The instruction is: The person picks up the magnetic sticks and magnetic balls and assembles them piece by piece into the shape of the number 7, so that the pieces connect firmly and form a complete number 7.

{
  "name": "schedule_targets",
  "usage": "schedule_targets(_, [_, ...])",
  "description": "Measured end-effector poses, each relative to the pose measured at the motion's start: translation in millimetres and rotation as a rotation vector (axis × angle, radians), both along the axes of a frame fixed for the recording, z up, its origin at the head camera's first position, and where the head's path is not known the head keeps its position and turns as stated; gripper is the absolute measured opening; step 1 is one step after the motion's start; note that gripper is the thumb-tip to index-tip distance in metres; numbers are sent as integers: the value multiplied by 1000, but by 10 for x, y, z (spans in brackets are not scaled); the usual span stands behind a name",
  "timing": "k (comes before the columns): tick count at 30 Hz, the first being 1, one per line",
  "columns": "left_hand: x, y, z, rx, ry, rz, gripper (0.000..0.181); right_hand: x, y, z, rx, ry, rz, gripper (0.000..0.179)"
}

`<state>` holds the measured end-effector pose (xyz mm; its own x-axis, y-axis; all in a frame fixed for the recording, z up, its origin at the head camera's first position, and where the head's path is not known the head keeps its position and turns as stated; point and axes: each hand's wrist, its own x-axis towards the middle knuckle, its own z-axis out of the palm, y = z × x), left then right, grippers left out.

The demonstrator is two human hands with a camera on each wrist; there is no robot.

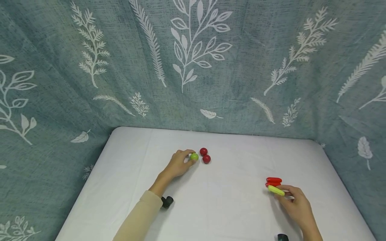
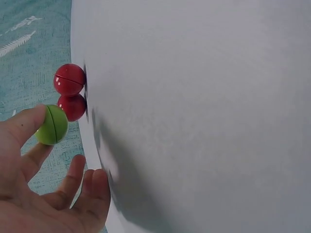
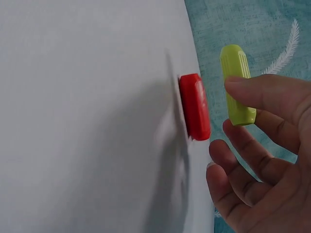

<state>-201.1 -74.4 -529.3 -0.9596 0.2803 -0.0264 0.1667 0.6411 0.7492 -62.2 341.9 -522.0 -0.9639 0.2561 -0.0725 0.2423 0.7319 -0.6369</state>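
Observation:
My left hand (image 1: 179,163) pinches a green ball (image 1: 194,157) between thumb and forefinger; a seam line runs across it in the left wrist view. Just right of it, two dark red balls (image 1: 206,159) touch each other on the white table. Over on the right side, my right hand (image 1: 297,203) pinches a yellow-green, ridged stick-shaped piece (image 3: 237,85) by thumb and fingers. It is held above the table, close to two red stick-shaped pieces (image 1: 274,180) lying side by side. In the right wrist view one red piece (image 3: 195,107) shows beside the fingers.
The white table (image 1: 229,201) has rounded far corners. A black object (image 1: 167,202) lies by the left sleeve, partly hidden. Another dark object (image 1: 282,237) shows at the bottom edge near the right wrist. Blue-green leaf-patterned cloth (image 1: 235,67) hangs behind and at both sides.

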Motion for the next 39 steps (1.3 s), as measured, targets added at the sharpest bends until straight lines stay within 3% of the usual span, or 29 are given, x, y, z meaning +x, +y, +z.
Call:
schedule_targets(7, [106,-88,56,-9,11,19,38,-24,-159,65,-24,181,138,27])
schedule_targets(11, [174,-149,79,3,22,23,38,-61,-292,31,-30,229,190,27])
schedule_targets(25, [380,-370,82,8,24,22,39,-278,-731,-94,-90,199,298,31])
schedule_targets(39, [504,-582,68,-44,-23,21,36,-461,-1142,-78,-158,133,367,29])
